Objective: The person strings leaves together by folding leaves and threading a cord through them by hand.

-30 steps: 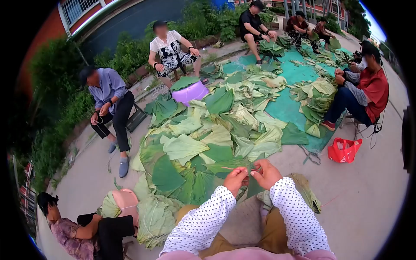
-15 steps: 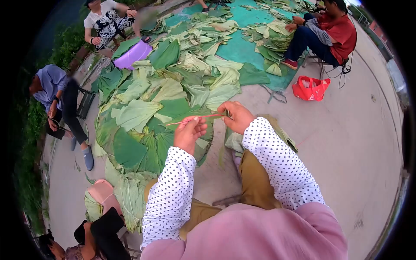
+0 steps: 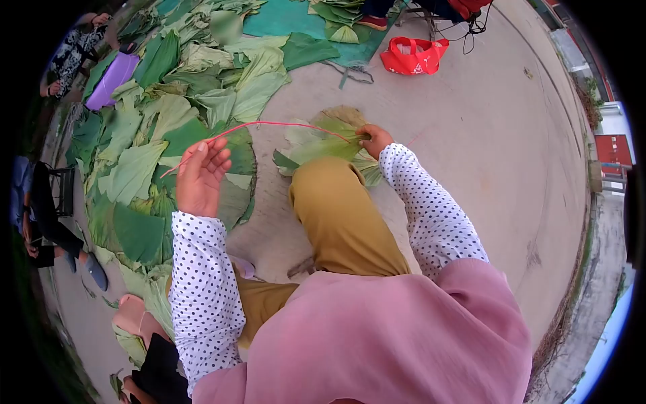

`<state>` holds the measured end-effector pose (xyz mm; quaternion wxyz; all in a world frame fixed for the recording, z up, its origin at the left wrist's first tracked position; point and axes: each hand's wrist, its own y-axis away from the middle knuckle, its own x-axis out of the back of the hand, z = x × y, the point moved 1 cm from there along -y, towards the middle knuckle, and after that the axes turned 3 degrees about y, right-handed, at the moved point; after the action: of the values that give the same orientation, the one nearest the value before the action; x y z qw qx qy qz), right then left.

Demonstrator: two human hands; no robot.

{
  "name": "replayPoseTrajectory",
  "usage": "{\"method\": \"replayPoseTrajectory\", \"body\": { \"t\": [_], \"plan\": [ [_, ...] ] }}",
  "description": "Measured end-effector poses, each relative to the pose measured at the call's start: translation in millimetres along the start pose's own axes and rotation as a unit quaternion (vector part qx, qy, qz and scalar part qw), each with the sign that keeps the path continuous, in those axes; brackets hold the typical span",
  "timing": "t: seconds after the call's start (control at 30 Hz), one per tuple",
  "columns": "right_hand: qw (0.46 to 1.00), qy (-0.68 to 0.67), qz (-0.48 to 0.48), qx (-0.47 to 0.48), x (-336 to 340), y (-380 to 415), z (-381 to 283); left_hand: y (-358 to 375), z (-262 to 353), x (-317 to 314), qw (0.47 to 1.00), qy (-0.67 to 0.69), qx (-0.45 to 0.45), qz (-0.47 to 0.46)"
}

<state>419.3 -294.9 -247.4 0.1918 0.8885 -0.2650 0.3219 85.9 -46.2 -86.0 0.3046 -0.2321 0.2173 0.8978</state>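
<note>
A thin red string (image 3: 282, 124) arcs between my two hands. My left hand (image 3: 202, 176) pinches it near one end, with a short tail sticking out to the left and the other fingers loosely curled. At the string's far end, my right hand (image 3: 375, 140) is closed on the edge of some large green lotus leaves (image 3: 328, 143). These leaves lie just beyond my right knee, with a browned leaf among them. Whether the string is tied to the leaves or also held in my right fingers I cannot make out.
A wide heap of lotus leaves (image 3: 134, 175) covers the ground on the left. A red bag (image 3: 414, 56) stands on the concrete ahead, near a teal tarp (image 3: 286, 19). A purple object (image 3: 113, 79) rests by the heap. Seated people are around the left and far edges.
My hands have moved apart, drawing out more of the string between them. My right hand has moved out to the leaves beyond my knee. The view has swung to the right.
</note>
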Motion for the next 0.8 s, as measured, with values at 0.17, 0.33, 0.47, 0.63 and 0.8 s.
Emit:
{"method": "replayPoseTrajectory", "body": {
  "t": [0.17,0.33,0.47,0.63,0.8],
  "plan": [
    [0.978,0.174,0.032,-0.109,10,5,13,0,-4,-3,1.0,-0.023,0.015,-0.002],
    [0.993,-0.073,-0.045,0.08,28,-10,-135,-3,-9,-8,0.999,-0.03,0.006,-0.02],
    [0.959,-0.052,-0.151,0.232,0,0,-263,-1,-4,-6,0.998,-0.049,-0.015,-0.02],
    [0.951,0.028,-0.127,0.279,-43,-7,-298,4,19,24,0.993,-0.122,0.005,0.003],
    [0.93,0.1,-0.047,0.351,-66,-6,-284,4,31,155,0.964,-0.083,-0.019,0.252]
  ]
}}
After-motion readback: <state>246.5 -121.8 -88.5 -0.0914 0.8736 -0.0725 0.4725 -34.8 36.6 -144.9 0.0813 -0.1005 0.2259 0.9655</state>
